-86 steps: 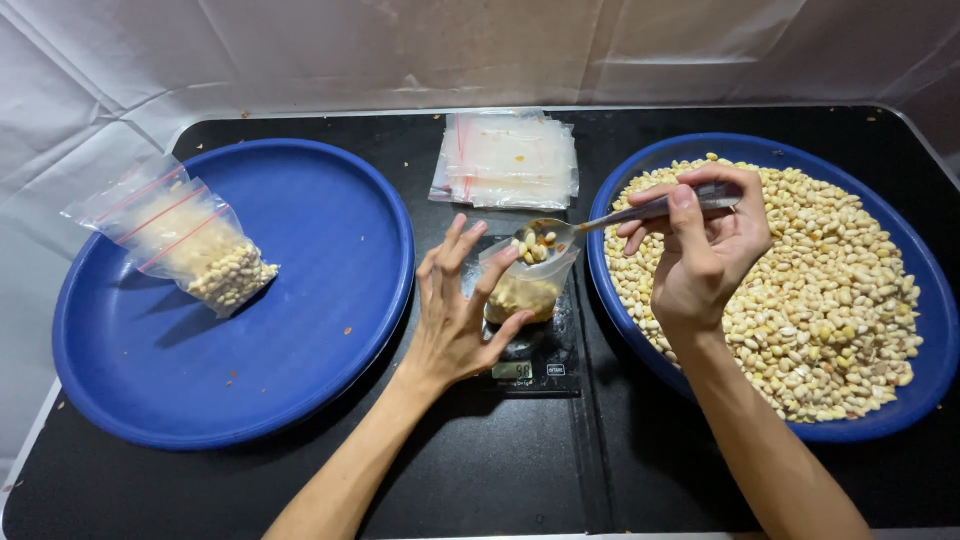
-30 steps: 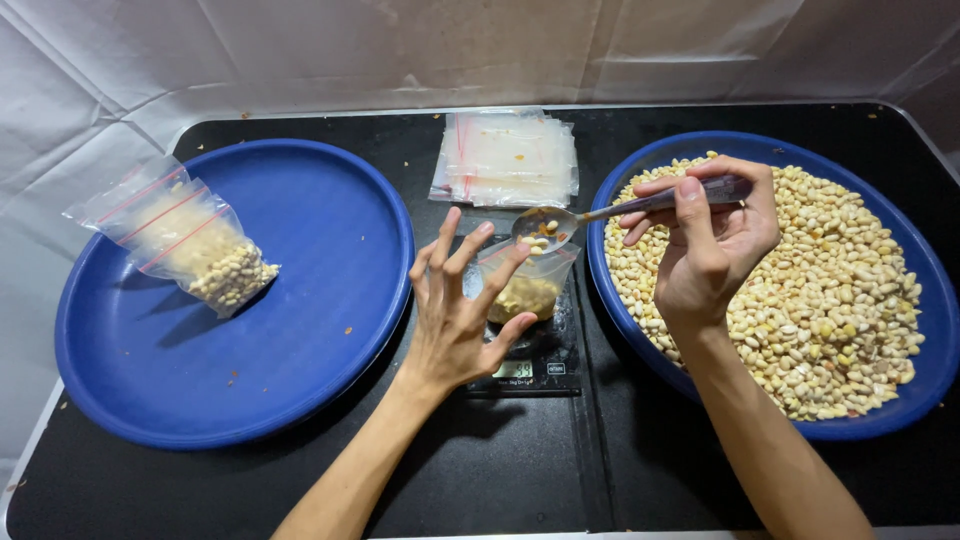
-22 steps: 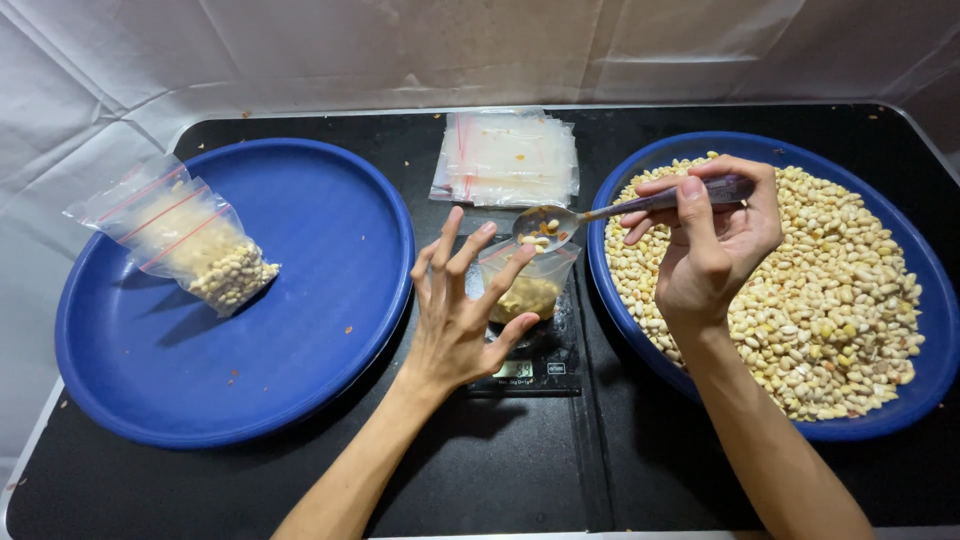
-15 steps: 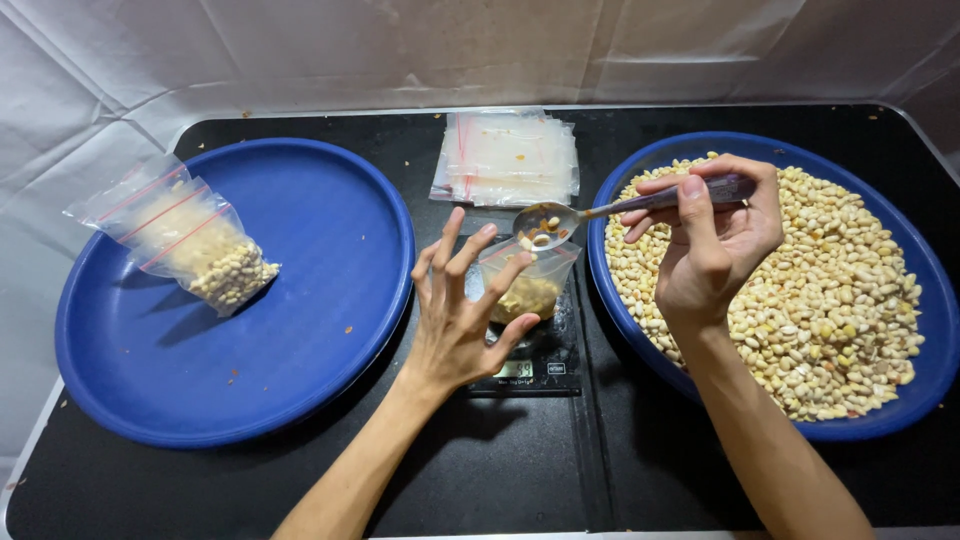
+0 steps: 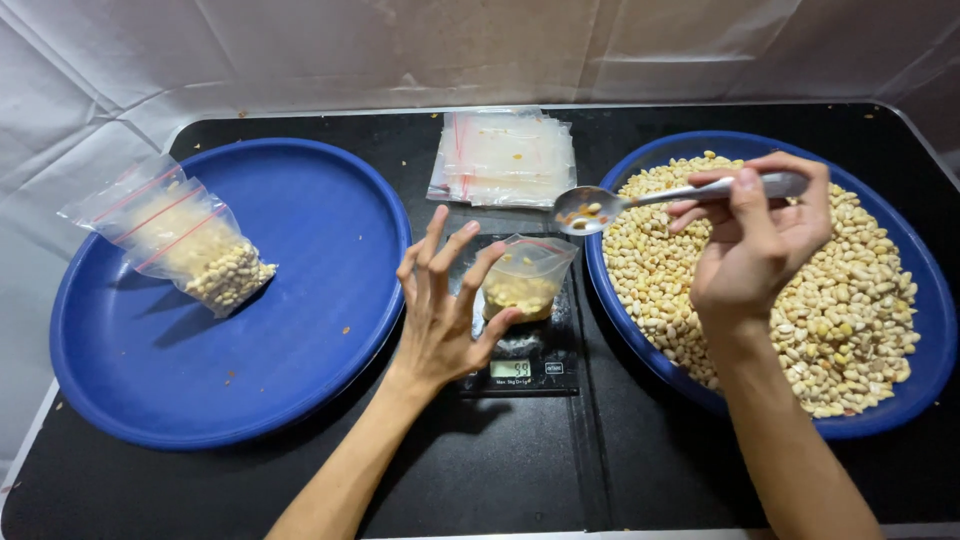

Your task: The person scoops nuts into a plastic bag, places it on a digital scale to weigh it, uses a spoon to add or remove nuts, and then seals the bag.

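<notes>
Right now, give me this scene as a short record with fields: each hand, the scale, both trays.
left hand: open, fingers spread, thumb by the small bag
right hand: holds spoon with a few beans
scale: carries the small bag, part filled with beans
left tray: filled bags at its left edge
right tray: loose beans
behind scale: empty bags

This looks like a makeshift packing station for dry goods rather than a kitchen: a black desk backed by draped white sheeting, a small digital scale, a stack of empty zip bags, and two big blue trays, one heaped with pale beans, one holding a filled bag.
</notes>
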